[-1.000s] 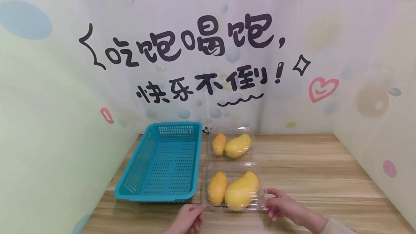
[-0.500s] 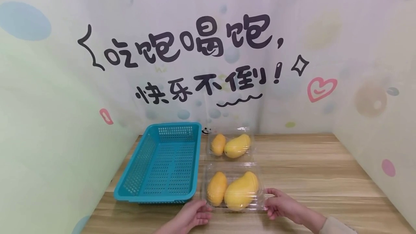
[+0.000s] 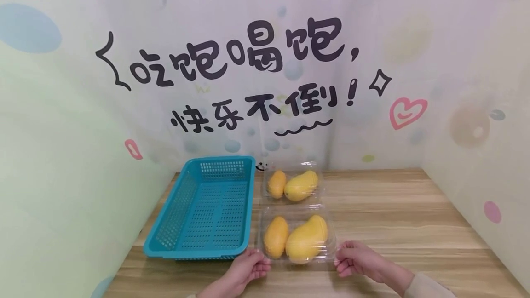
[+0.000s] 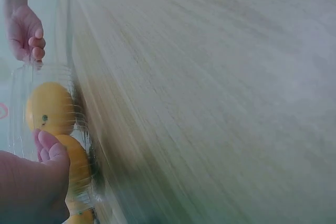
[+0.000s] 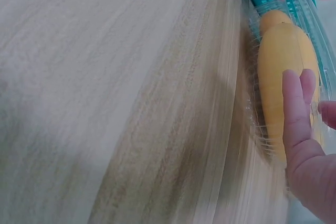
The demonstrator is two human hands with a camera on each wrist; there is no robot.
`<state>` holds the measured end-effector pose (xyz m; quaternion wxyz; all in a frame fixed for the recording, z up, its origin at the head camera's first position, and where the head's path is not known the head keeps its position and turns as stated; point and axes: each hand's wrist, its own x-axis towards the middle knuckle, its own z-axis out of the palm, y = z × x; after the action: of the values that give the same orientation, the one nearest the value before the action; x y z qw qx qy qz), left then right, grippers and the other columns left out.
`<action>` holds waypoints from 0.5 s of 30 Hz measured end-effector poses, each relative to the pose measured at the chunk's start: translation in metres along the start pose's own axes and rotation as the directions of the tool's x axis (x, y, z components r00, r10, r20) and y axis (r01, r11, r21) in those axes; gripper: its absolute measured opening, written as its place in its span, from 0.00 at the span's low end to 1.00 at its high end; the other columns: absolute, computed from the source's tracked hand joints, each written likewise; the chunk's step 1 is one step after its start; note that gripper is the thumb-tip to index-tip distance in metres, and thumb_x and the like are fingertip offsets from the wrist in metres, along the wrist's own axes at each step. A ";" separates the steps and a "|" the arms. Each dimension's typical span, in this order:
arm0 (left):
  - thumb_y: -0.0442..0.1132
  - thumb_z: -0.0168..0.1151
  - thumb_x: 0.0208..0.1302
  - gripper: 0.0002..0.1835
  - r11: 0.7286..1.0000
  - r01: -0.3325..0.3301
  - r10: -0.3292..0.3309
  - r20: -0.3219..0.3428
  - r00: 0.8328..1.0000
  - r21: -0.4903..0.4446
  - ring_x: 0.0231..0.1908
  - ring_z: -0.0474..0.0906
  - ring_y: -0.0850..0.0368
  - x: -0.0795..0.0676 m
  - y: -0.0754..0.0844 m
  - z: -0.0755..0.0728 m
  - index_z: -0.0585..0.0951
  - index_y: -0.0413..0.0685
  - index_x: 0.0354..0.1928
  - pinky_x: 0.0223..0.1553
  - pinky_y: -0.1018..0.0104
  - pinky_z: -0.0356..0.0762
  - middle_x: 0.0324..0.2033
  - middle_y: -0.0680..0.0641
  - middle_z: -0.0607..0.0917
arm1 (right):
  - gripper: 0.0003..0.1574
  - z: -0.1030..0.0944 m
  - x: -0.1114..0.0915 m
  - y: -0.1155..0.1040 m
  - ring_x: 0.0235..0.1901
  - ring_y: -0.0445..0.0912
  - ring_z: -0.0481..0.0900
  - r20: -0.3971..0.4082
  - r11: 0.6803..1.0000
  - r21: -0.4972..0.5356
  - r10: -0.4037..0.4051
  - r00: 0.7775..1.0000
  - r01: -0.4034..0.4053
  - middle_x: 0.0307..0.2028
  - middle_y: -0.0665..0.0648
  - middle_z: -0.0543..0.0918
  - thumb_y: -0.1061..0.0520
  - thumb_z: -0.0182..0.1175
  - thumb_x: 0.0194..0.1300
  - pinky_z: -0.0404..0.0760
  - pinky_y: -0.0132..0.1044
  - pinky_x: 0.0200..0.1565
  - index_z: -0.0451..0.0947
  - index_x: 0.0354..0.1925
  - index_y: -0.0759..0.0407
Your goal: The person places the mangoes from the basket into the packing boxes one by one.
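Note:
A clear plastic clamshell box (image 3: 294, 219) holds two mangoes, a smaller orange one (image 3: 276, 237) and a larger yellow one (image 3: 307, 240). My left hand (image 3: 245, 268) pinches its near left corner, and my right hand (image 3: 359, 260) pinches its near right corner. In the left wrist view, the left hand (image 4: 39, 182) overlaps the box, with the other hand at its far end. The right wrist view shows the right hand (image 5: 304, 150) at the box's end, fingers in front of the yellow mango. A shadow lies on the wood beside the box.
Behind stands a second clear box (image 3: 290, 169) with two more mangoes, close to the wall. To the left, a blue-green plastic basket (image 3: 250, 213) with perforated sides and base sits on the wooden table (image 3: 393, 215). Printed curtain-like walls (image 3: 232, 3) enclose the back and sides.
My left hand moved in to the box's left corner and now grips it. The near box has risen slightly, with both hands on it. The right hand stayed at its corner.

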<state>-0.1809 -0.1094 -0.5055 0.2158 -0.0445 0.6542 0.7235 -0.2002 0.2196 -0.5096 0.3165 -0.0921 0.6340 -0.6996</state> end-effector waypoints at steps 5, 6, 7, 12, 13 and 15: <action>0.33 0.49 0.60 0.12 1.000 -0.013 0.013 -0.026 1.000 -0.005 0.30 0.79 0.61 0.004 0.001 0.003 0.65 0.34 0.44 0.36 0.67 0.78 0.30 0.47 0.81 | 0.02 -0.001 0.003 -0.002 0.26 0.39 0.79 -0.043 1.000 -0.010 -0.005 0.999 0.005 0.27 0.52 0.79 0.63 0.47 0.63 0.81 0.35 0.34 0.64 0.34 0.62; 0.33 0.49 0.60 0.12 1.000 -0.019 0.019 -0.031 0.999 -0.004 0.29 0.78 0.61 0.006 0.001 0.004 0.65 0.34 0.44 0.36 0.68 0.78 0.29 0.48 0.81 | 0.02 -0.002 0.005 -0.002 0.26 0.39 0.79 -0.054 1.000 -0.012 -0.004 0.999 0.004 0.26 0.52 0.79 0.63 0.46 0.63 0.81 0.35 0.34 0.64 0.35 0.62; 0.33 0.49 0.60 0.12 1.000 -0.024 0.024 -0.036 0.999 -0.002 0.29 0.78 0.62 0.007 0.001 0.004 0.65 0.34 0.44 0.35 0.68 0.78 0.29 0.48 0.81 | 0.01 -0.003 0.006 -0.002 0.26 0.39 0.79 -0.062 1.000 -0.012 -0.002 0.998 0.002 0.26 0.52 0.79 0.63 0.46 0.63 0.81 0.36 0.34 0.64 0.35 0.62; 0.33 0.48 0.62 0.16 0.999 -0.047 0.046 -0.068 0.997 -0.005 0.28 0.77 0.63 0.012 0.001 0.009 0.62 0.30 0.48 0.34 0.70 0.77 0.29 0.48 0.80 | 0.02 -0.007 0.012 -0.003 0.25 0.40 0.79 -0.070 1.000 -0.021 -0.002 0.998 0.000 0.26 0.53 0.79 0.65 0.44 0.64 0.81 0.36 0.34 0.64 0.34 0.61; 0.33 0.48 0.61 0.17 0.999 -0.050 0.049 -0.077 0.996 -0.010 0.28 0.77 0.63 0.013 0.001 0.010 0.62 0.29 0.49 0.34 0.70 0.77 0.29 0.48 0.80 | 0.02 -0.008 0.013 -0.003 0.25 0.40 0.79 -0.072 1.000 -0.025 -0.004 0.997 0.003 0.26 0.53 0.79 0.65 0.44 0.64 0.81 0.36 0.34 0.64 0.34 0.62; 0.32 0.47 0.61 0.17 0.998 -0.055 0.053 -0.097 0.994 -0.018 0.28 0.76 0.63 0.015 0.001 0.013 0.61 0.28 0.49 0.33 0.70 0.76 0.29 0.48 0.79 | 0.02 -0.010 0.014 -0.004 0.25 0.40 0.79 -0.077 1.000 -0.031 -0.006 0.997 0.004 0.26 0.53 0.79 0.64 0.44 0.65 0.81 0.36 0.33 0.64 0.34 0.62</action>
<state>-0.1921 -0.0928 -0.5076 0.1639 -0.0641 0.6572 0.7328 -0.2181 0.2198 -0.5110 0.2884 -0.0714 0.6562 -0.6936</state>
